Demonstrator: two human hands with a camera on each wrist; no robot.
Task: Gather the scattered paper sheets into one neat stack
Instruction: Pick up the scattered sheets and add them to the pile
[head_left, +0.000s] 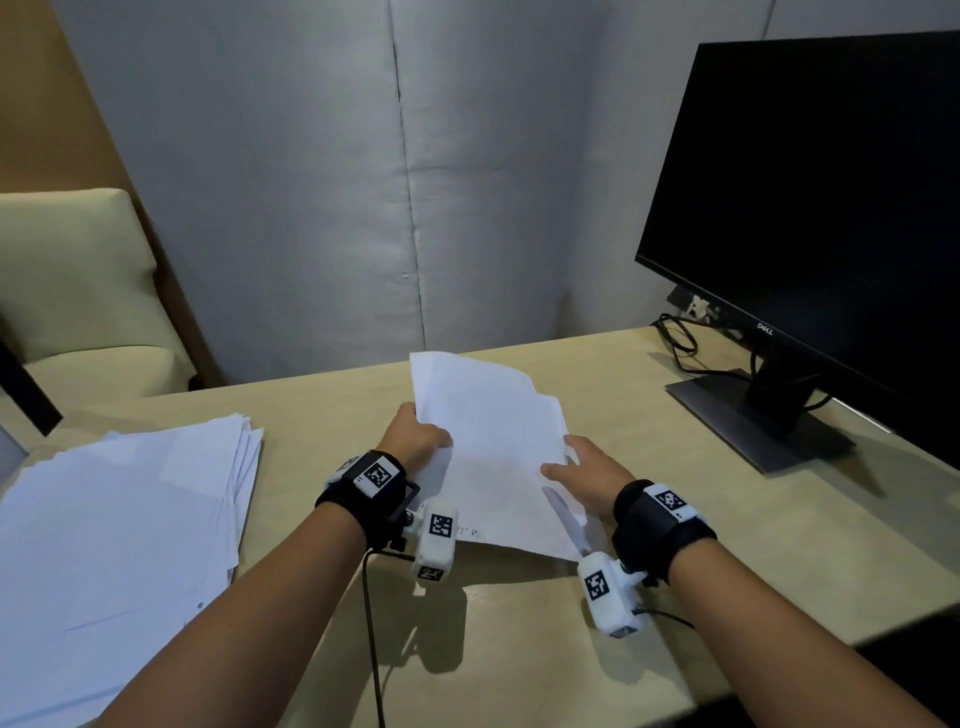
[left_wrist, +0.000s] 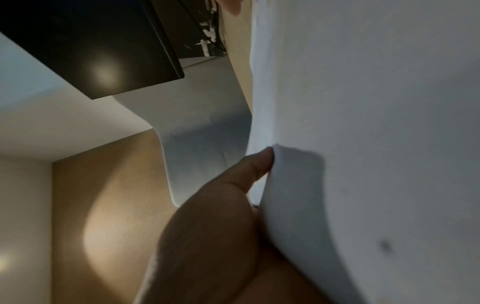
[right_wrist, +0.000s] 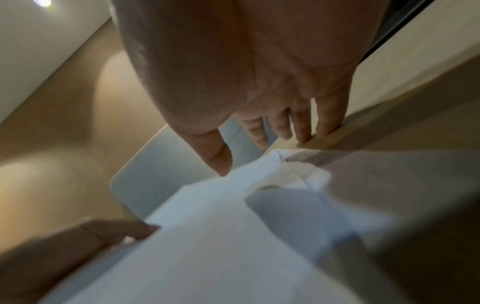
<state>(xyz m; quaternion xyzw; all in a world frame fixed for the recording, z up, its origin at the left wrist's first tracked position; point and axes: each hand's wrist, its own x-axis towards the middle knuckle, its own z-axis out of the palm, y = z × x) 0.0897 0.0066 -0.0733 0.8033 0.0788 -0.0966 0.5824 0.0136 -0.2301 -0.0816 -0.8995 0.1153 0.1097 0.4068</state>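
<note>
A small bunch of white paper sheets (head_left: 493, 431) is lifted off the beige table (head_left: 613, 379) at its middle, with uneven edges. My left hand (head_left: 421, 436) grips its left edge, thumb on top. In the left wrist view a fingertip (left_wrist: 262, 162) presses into the sheets (left_wrist: 363, 123). My right hand (head_left: 582, 467) lies at the right edge with straight fingers and thumb resting on the top sheet. The right wrist view shows that hand (right_wrist: 259, 92) spread above the sheets (right_wrist: 207, 236). A large fanned pile of white sheets (head_left: 130, 519) lies on the table's left.
A black monitor (head_left: 831, 208) stands at the right on a flat dark base (head_left: 758, 415), with a black cable (head_left: 680, 348) looping behind it. A cream chair (head_left: 78, 291) sits beyond the table's left end. A grey padded wall runs along the far edge.
</note>
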